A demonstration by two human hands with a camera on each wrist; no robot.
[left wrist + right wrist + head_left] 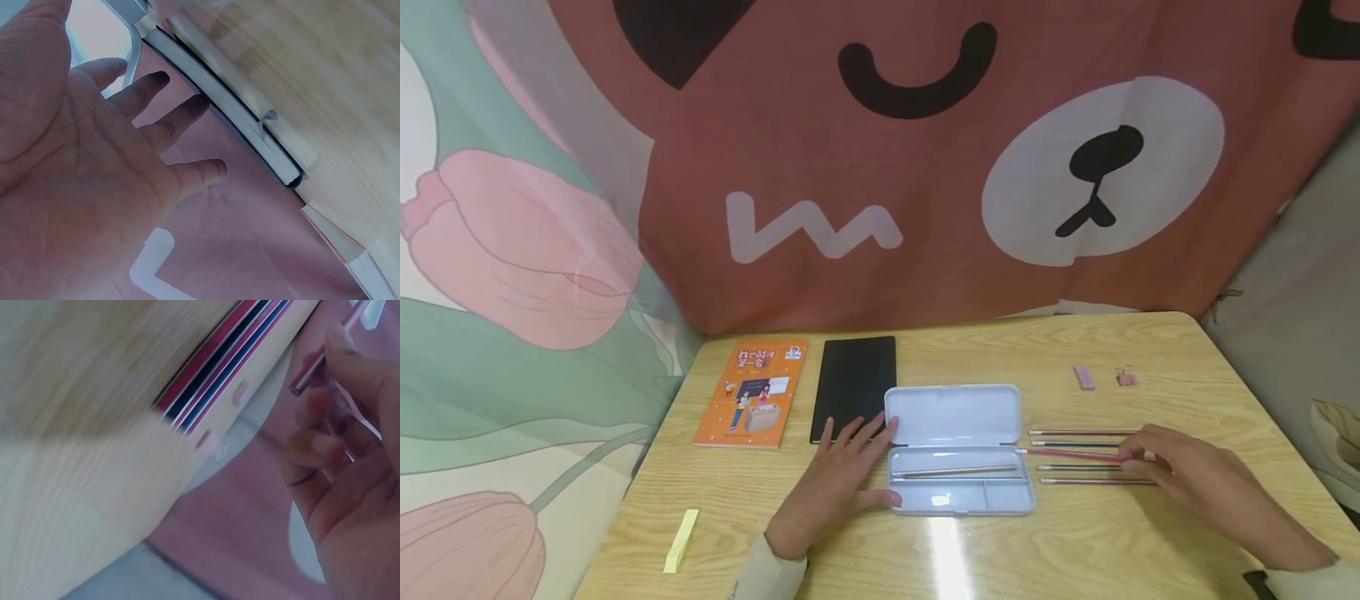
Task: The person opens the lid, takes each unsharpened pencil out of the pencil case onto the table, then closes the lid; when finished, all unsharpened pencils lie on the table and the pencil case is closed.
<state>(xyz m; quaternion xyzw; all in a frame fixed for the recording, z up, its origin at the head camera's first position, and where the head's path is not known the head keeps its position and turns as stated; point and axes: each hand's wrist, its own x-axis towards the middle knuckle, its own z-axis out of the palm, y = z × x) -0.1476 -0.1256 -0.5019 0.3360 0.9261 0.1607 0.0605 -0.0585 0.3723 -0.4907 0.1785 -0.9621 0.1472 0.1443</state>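
Observation:
A white pencil case [952, 415] lies with its lid folded back, and one pencil [955, 472] rests in its upper compartment. My left hand [842, 477] is spread along the case's left side, thumb at the lower tray and fingertips by the lid, overlapping the black notebook [854, 379]. My right hand [1187, 475] pinches a red pencil [1067, 453] between thumb and fingers, its eraser end pointing at the case. In the right wrist view the same pencil [312, 372] is raised above the table. Several red and dark pencils [219, 369] lie in a row beneath it.
An orange book [751, 392] lies at the back left, beside the notebook. A pink eraser [1084, 377] and a pink binder clip [1126, 377] sit at the back right. A folded yellow strip [681, 542] is at the front left. Printed cloth [925, 283] hangs behind the table.

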